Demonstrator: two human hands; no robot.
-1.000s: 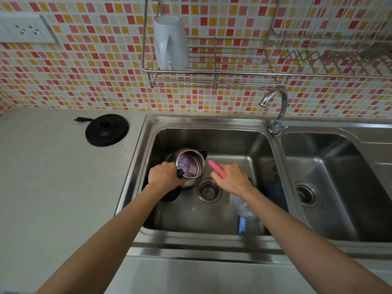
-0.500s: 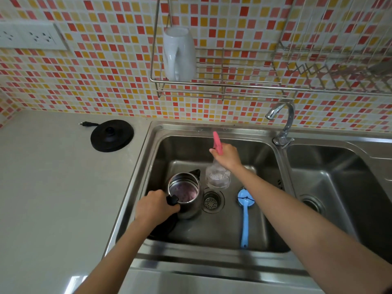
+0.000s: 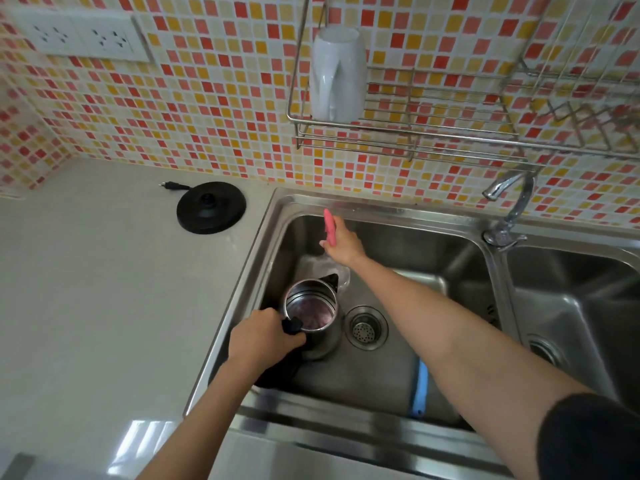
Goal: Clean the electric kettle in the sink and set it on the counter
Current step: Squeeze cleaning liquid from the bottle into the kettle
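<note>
Fingers of the left hand curl tight round the black handle of the electric kettle. The kettle stands upright, mouth open, in the left basin of the sink, at 9 o'clock of the drain strainer. The right hand grips the pink handle of a bottle brush. A second ago the brush was low beside the kettle's mouth; now it is raised at 12 o'clock of the kettle, its clear bristle head just behind the spout. The kettle has not left the basin, so cleaning likely goes on, and the move to the bench remains. A blue brush lies at 5 o'clock. On the grey bench the black kettle base sits at 10 o'clock, its plug loose. Behind are mosaic tiles, a wire rack holding a white mug, and a tap.
</note>
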